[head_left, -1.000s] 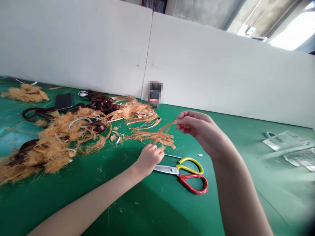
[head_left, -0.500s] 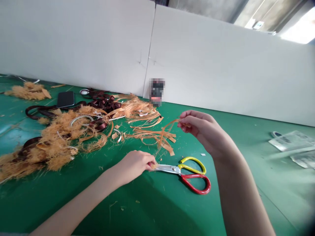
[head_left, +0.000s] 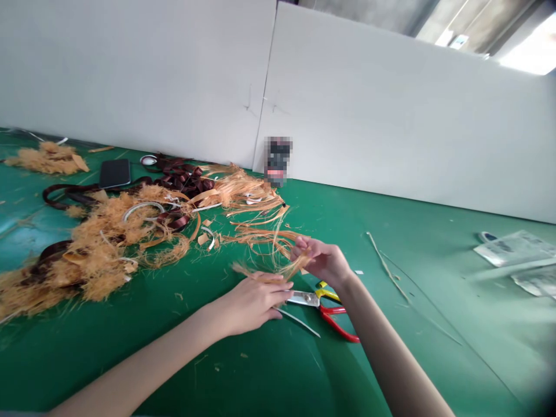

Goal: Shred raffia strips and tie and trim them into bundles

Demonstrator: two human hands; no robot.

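While your right hand (head_left: pixel 319 260) pinches a thin bundle of frayed orange fibre strands (head_left: pixel 297 267), your left hand (head_left: pixel 254 304) sits just beside it

Your right thumb and fingertips are pressed together on the strands, which run left over the table (head_left: pixel 243 370) and along the upper edge of your left hand, loose ends showing beyond it. You hold your left fingers nearly straight and close together; whether they grip the strands, you cannot tell from this view. Metal scissors with one yellow and one red handle (head_left: pixel 304 297) lie beneath: your left hand hides the blade tips, your right wrist the outer handle loops. Past your left fingers, a narrow white strip (head_left: pixel 299 322) shows only in part. Flat orange strips (head_left: pixel 260 233) run out of sight behind your right hand. Farther back, a dark upright object (head_left: pixel 278 162) is pixelated beyond reading, and clear plastic bags (head_left: pixel 515 249) at right are blurred and cut off.
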